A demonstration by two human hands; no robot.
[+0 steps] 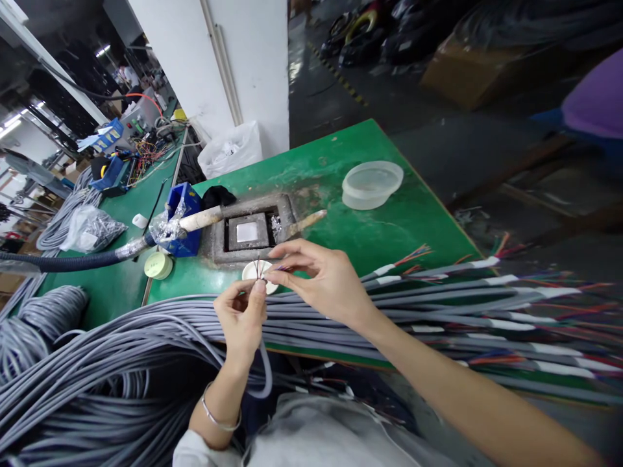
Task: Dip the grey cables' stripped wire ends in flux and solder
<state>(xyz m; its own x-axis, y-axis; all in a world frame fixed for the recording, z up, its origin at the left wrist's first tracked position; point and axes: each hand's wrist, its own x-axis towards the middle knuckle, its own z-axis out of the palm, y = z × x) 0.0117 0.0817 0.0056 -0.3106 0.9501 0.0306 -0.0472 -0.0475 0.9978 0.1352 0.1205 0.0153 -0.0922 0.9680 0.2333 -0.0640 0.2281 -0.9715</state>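
My left hand [242, 319] is closed around the end of a grey cable [265, 375], whose length loops down below it. Thin dark wires [258, 267] fan out above the thumb. Close beside it, my right hand [325, 280] pinches thin coloured wires from the same end between thumb and fingers. Just behind the fingertips sits a small white round dish [249, 271], partly hidden by both hands. Past it is a grey, crusted block-like pot [287, 211] with a shiny silvery square [246, 232] in its middle.
A thick bundle of grey cables [170, 314] crosses the table's front, its stripped ends [516, 324] at the right. A clear plastic tub [372, 186] stands on the green table [316, 155]. Left of the pot are a blue bin [187, 243], a hose [73, 261] and a pale round container [158, 265].
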